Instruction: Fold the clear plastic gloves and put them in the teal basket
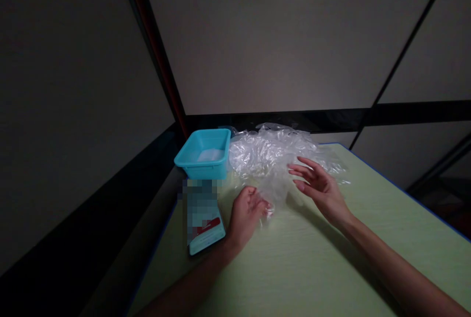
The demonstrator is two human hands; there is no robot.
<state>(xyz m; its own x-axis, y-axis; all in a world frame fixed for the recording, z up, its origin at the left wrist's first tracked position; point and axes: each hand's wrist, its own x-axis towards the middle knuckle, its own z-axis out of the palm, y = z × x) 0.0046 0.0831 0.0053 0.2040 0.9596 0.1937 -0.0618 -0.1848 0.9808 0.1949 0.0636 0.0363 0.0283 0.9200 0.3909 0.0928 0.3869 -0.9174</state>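
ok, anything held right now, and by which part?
The left hand pinches a clear plastic piece by its near end. The right hand is open, seemingly holding nothing.

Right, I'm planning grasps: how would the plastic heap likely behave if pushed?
The plastic heap is probably floppy, since it lies crumpled and wrinkled. It's likely light for its bulk, as the plastic looks thin and see-through. Its glossy highlights suggest it may slide easily on the table.
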